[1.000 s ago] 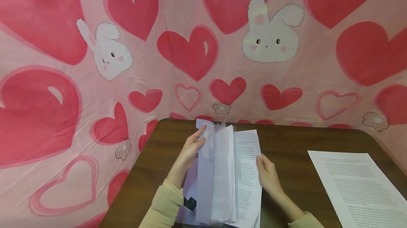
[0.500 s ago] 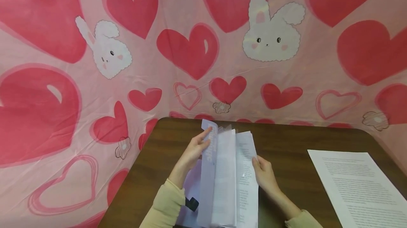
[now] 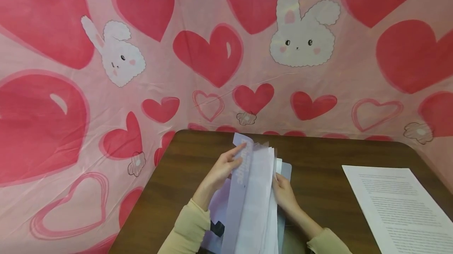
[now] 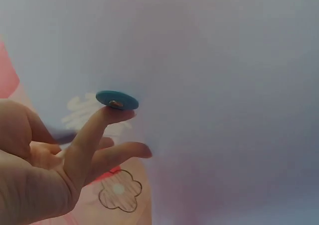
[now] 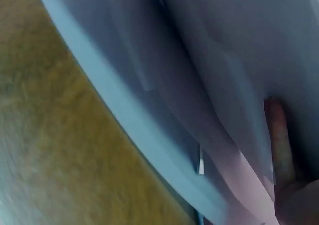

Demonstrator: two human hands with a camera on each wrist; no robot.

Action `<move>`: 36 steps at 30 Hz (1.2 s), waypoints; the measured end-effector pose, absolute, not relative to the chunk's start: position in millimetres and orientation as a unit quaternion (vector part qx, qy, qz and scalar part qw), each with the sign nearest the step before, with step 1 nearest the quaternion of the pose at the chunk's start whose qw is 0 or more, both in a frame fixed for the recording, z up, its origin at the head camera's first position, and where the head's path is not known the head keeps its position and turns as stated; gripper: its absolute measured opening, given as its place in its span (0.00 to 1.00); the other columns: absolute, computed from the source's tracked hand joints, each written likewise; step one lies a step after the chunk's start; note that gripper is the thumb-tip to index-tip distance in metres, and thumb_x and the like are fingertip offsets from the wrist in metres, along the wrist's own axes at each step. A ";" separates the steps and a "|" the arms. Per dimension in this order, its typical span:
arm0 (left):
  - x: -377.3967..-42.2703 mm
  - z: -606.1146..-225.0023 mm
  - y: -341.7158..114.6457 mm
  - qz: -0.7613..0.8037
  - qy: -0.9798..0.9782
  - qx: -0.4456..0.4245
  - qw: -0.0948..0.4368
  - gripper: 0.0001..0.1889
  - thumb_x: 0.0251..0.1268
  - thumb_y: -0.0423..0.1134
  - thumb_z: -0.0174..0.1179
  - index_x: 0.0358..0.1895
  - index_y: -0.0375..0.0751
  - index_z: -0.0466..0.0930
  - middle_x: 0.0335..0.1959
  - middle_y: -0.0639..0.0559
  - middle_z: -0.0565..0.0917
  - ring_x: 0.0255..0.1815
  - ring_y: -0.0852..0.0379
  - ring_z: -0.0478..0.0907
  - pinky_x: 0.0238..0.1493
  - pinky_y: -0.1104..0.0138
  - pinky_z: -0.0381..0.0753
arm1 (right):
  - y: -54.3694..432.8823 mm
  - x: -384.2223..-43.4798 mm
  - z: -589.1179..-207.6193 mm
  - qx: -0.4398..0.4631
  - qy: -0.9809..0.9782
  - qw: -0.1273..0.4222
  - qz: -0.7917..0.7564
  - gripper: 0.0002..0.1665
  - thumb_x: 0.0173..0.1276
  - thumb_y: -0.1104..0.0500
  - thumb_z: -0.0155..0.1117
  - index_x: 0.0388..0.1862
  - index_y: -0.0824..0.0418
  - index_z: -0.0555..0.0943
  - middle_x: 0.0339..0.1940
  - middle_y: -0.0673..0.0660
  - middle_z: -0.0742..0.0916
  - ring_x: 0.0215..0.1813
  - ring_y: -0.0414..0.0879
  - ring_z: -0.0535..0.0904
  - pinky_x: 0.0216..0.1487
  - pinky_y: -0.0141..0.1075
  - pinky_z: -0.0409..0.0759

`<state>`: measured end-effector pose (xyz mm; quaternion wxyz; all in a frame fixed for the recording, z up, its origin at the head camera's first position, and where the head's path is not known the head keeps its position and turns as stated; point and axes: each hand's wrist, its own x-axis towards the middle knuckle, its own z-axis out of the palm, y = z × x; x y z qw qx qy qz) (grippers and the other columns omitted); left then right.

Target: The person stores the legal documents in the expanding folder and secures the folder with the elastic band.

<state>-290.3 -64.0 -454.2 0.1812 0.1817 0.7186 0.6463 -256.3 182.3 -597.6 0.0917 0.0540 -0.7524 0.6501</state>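
Note:
A lilac plastic folder (image 3: 236,207) with pale lettering stands partly open, with a stack of white paper sheets (image 3: 256,199) and clear sleeves inside. My left hand (image 3: 221,171) grips the folder's front cover near its upper left edge. In the left wrist view, a teal disc (image 4: 117,99) with a metal centre shows at a fingertip against the cover. My right hand (image 3: 286,197) holds the right edge of the sheets. In the right wrist view one finger (image 5: 280,140) reaches between layers of paper. The folder's back cover (image 3: 286,171) shows behind the sheets.
Printed pages (image 3: 396,203) lie on the right side of the brown wooden table (image 3: 318,155). A black piece (image 3: 217,228) sits on the lilac surface beside my left sleeve. A pink heart-patterned cloth (image 3: 212,6) hangs behind the table.
Both hands have drawn closer together, the left moving right and the right moving left. The printed sheet at the right has slid in behind the others, exposing the back cover.

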 end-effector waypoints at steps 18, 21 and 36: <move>-295.5 -463.0 -68.8 0.696 0.682 0.120 0.188 0.32 0.87 0.33 0.50 0.89 0.48 0.61 0.50 0.50 0.77 0.28 0.63 0.75 0.29 0.72 0.83 | 185.1 -223.1 -559.3 0.001 -0.722 0.065 0.689 0.26 0.91 0.55 0.52 0.70 0.77 0.77 0.30 0.50 0.90 0.26 0.38 0.85 0.27 0.34 0.87; -296.3 -463.2 -69.5 0.694 0.683 0.121 0.194 0.32 0.87 0.34 0.50 0.89 0.49 0.60 0.38 0.54 0.74 0.25 0.65 0.71 0.27 0.74 0.81 | 196.8 -211.0 -537.6 0.019 -0.692 0.039 0.721 0.25 0.92 0.60 0.48 0.74 0.79 0.71 0.29 0.52 0.90 0.22 0.42 0.88 0.26 0.38 0.90; -298.5 -462.3 -71.6 0.701 0.670 0.127 0.209 0.32 0.88 0.33 0.49 0.90 0.45 0.57 0.18 0.62 0.64 0.19 0.67 0.68 0.25 0.74 0.79 | 282.6 -198.1 -533.8 0.072 -0.716 0.160 0.676 0.21 0.91 0.67 0.46 0.65 0.45 0.79 0.38 0.48 0.95 0.35 0.41 0.94 0.31 0.39 0.92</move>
